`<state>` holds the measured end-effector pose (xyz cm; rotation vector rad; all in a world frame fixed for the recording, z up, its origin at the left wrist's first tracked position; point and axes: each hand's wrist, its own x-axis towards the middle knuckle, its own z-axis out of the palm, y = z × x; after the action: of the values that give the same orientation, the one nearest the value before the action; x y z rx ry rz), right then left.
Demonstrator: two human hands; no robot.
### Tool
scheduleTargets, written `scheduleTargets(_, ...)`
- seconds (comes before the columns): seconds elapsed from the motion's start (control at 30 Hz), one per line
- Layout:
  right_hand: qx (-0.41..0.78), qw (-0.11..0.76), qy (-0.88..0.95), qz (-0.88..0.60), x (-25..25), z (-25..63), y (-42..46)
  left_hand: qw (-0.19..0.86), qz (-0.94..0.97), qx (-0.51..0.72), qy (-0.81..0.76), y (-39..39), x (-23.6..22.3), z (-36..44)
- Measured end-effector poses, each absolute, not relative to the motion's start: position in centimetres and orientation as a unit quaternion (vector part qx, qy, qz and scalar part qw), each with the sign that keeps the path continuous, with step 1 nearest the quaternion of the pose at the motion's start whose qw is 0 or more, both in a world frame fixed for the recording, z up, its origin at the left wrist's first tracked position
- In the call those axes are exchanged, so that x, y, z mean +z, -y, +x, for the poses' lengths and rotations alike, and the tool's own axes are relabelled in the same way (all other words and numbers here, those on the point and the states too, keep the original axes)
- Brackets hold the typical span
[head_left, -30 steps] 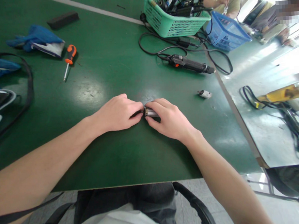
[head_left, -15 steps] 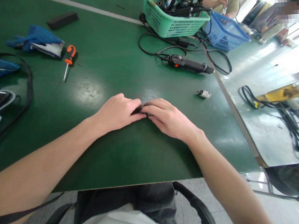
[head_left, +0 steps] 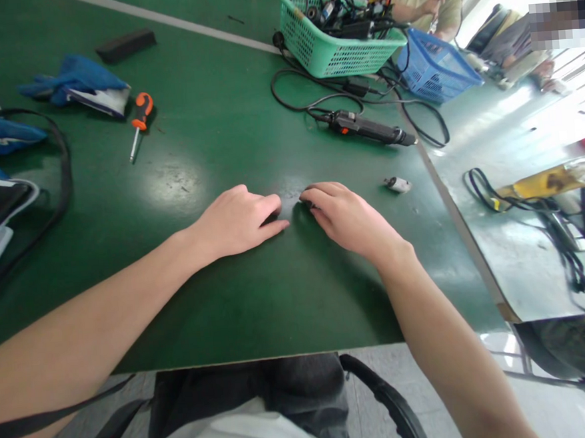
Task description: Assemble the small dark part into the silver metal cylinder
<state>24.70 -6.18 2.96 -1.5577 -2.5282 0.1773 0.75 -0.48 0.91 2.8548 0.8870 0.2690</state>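
Both my hands rest on the green table [head_left: 218,297] near its middle, a small gap between them. My left hand [head_left: 237,219] lies knuckles up with its fingers curled under and the thumb along the table. My right hand [head_left: 345,216] is also curled, fingertips pressed down at a dark spot beneath them. Whatever either hand holds is hidden under the fingers. A small white and grey part [head_left: 399,184] lies a little to the right of my right hand.
A black electric screwdriver [head_left: 371,128] with its cable lies beyond my hands. Behind it stand a green basket [head_left: 341,52] of tools and a blue basket [head_left: 435,69]. An orange-handled screwdriver [head_left: 138,120], blue gloves [head_left: 80,80] and a black strap [head_left: 63,168] lie at the left. Another person's arm [head_left: 415,7] shows at the far right.
A small metal cylinder was pinched between both hands a second ago; it is now out of sight. My hands have drawn slightly apart, the right one shifting right.
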Motion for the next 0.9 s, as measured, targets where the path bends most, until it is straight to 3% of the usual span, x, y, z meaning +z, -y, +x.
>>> scheduleTargets(0.37, -0.005, 0.106, 0.799, -0.592, 1.5, 34.6, -2.5, 0.084, 0.944, 0.102, -0.301, 0.5, 0.8, 0.7)
scheduleTargets(0.6, 0.008, 0.087, 0.696, -0.713, 1.6, 43.0, -1.7, 0.087, 0.946, 0.101, -0.296, 0.4, 0.7, 0.5)
scheduleTargets(0.9, 0.016, 0.234, 0.624, -0.746, -1.3, 42.1, 3.8, 0.091, 0.943, 0.109, -0.3, 0.4, 0.6, 0.6)
